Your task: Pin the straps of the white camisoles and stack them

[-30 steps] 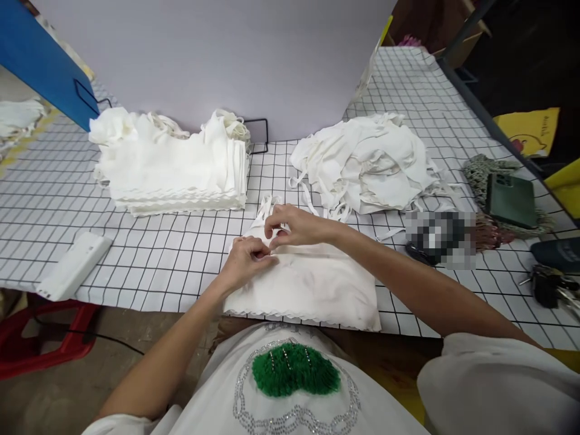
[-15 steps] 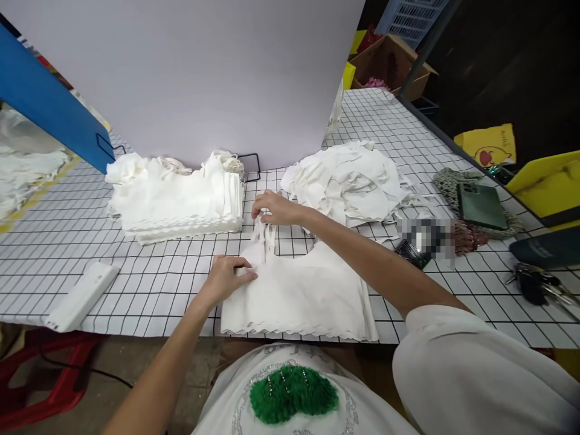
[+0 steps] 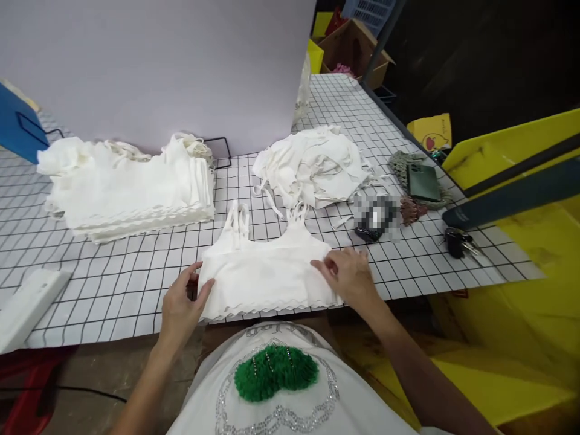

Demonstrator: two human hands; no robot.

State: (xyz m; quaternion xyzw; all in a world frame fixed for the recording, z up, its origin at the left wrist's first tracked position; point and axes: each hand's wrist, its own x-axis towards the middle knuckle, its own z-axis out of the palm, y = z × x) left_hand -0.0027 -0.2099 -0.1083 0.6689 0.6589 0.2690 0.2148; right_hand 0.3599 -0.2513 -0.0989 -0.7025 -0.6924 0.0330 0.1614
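A white strappy crop top (image 3: 265,278) lies flat at the table's front edge, its thin straps pointing away from me and its wavy hem towards me. My left hand (image 3: 183,299) grips its left side edge, thumb on top and fingers curled at the side. At the opposite edge, my right hand (image 3: 348,275) pinches the fabric, with the fingers bent and partly hidden. Beyond it to the left sits a neat stack of folded white tops (image 3: 131,187). A loose heap of white garments (image 3: 312,166) lies behind it to the right.
A white panel (image 3: 158,66) stands behind the stack. On the right lie a dark phone (image 3: 423,182), keys (image 3: 458,243) and a dark bottle (image 3: 507,193). A white power strip (image 3: 34,305) is at the left front edge. A cardboard box (image 3: 353,51) stands at the back.
My right hand has left the straps and moved down to the top's right edge. My left hand has shifted to its left edge. The straps now lie spread, and the view has turned right.
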